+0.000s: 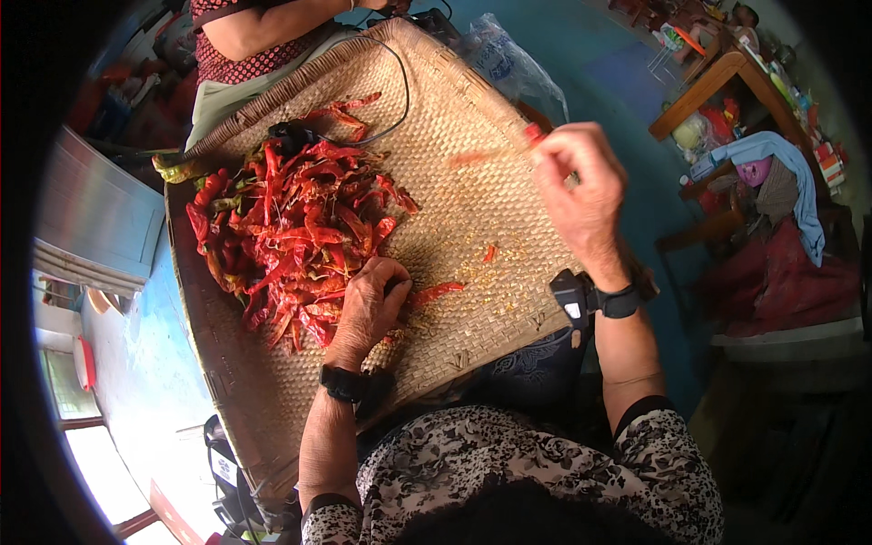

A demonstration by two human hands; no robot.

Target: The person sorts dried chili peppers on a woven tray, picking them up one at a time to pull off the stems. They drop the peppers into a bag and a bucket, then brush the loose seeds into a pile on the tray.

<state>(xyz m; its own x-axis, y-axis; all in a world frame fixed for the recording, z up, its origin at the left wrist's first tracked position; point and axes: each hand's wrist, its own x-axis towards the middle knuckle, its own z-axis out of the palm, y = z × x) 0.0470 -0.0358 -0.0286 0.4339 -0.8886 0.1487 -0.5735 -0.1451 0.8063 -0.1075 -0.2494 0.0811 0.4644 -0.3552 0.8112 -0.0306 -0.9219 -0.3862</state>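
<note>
A heap of dried red chilies (300,227) lies on the left part of a woven tray (472,91). At the heap's near right edge, my left hand (368,304) is closed, with a red chili (438,292) sticking out by its thumb. My right hand (586,186) is raised over the tray's right edge, fingers pinched. At its fingertips shows a small red piece (533,134) that looks like chili. A reddish blur (477,158) lies left of it above the weave. Loose pale seeds (472,268) and a chili scrap (490,253) are scattered on the tray.
Across the tray sits another person (263,45), with a thin black cable (405,82) looping over the weave nearby. A clear plastic bag (513,68) is beyond the far right edge. Wooden furniture (704,95) and a light blue cloth (772,150) stand at right.
</note>
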